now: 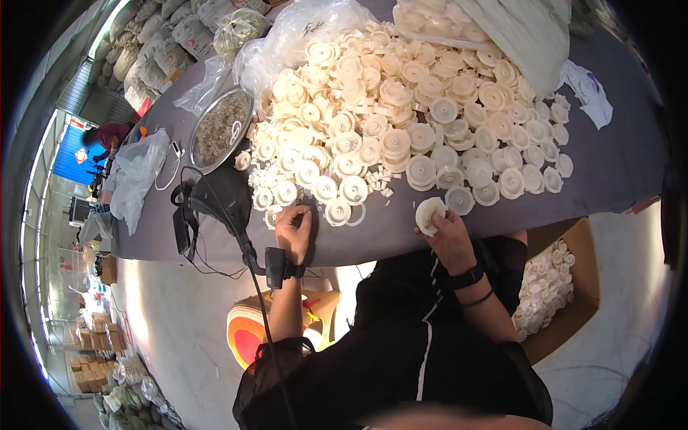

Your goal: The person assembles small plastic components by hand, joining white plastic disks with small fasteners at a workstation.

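Grey cloth-covered bench carrying a broad heap of cream round plastic discs, with a shallow round metal dish of fine grey bits at its left end. Right hand closed around one cream round plastic disc at the bench's near edge. Left hand, fingers curled, pinching at small white pieces beside the heap.

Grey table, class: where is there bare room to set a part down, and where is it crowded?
Bare grey table lies right of the white disc pile, and along the near edge between the left hand and right hand. The middle is crowded with discs.
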### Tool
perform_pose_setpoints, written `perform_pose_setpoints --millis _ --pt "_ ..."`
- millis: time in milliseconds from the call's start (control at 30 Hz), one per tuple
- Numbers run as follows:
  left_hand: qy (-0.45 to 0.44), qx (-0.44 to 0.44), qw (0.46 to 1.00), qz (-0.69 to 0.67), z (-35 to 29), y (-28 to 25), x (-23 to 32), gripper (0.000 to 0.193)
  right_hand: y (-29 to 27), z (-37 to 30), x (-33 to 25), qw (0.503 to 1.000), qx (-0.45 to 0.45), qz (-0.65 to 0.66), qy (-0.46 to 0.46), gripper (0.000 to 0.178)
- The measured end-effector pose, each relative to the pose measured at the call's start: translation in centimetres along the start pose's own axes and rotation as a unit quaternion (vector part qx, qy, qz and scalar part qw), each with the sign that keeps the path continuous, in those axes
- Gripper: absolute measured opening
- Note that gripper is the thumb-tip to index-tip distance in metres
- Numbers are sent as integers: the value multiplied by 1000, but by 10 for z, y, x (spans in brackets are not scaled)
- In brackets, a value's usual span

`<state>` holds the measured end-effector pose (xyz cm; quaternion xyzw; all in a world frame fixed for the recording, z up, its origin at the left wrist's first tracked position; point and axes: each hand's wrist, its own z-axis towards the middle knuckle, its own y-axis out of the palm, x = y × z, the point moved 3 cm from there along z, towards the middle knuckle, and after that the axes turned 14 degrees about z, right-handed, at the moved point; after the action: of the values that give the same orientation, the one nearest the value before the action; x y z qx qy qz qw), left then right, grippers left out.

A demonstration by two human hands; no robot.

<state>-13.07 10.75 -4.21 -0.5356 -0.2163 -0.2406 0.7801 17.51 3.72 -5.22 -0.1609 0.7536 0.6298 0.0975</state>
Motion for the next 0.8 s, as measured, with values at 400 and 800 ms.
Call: perform_pose_setpoints --millis 400,800 --pt "-8 -34 999 18 0 1 44 7 -9 -19 -14 952 4 -266 -150 26" --pt "10 -475 759 -444 -34 19 147 10 53 -36 -2 875 -186 -425 -140 22"
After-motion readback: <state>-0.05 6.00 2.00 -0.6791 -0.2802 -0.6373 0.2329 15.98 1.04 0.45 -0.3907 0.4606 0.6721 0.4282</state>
